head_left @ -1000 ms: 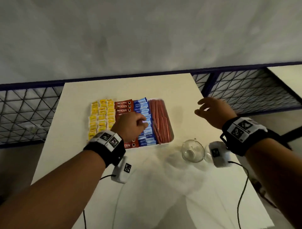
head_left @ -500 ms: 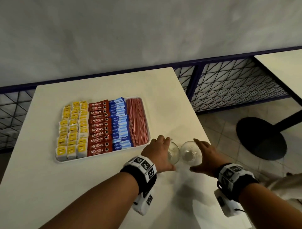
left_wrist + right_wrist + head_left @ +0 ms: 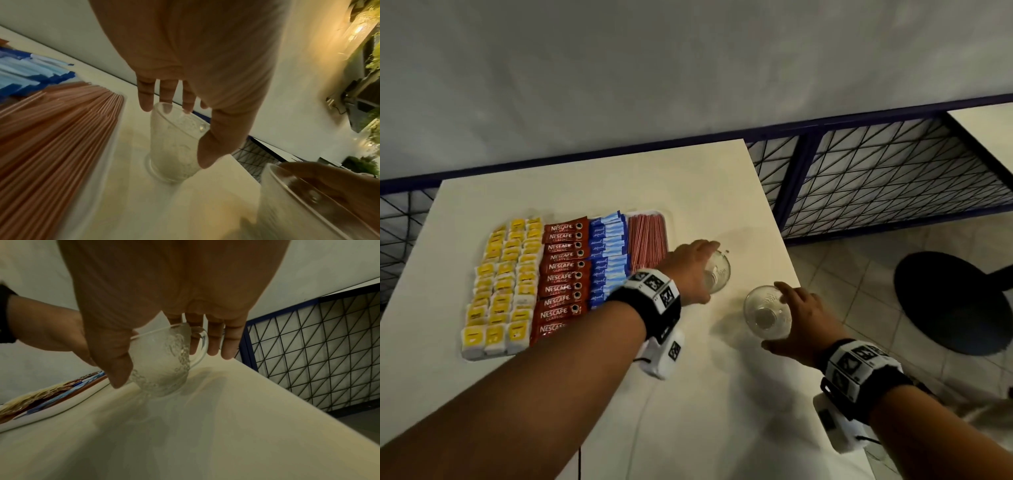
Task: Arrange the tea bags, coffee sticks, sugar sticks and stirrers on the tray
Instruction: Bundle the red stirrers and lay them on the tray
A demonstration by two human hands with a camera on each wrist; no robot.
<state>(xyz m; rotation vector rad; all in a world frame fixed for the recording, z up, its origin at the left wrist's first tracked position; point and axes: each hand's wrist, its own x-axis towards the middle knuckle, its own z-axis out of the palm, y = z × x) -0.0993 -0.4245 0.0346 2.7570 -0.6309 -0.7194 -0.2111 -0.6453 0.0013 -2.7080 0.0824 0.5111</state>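
Red stirrers lengthwise front-to-back in tray; left hand and right hand each gripping a glass cup.

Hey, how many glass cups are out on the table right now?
2. One glass cup stands right beside the tray, gripped by the left hand. The other glass cup is nearer the table edge, held by the right hand.

Two clear glass cups stand apart on the white bench. Behind it runs a blue wire-mesh fence; a black round base sits on the tiled floor.
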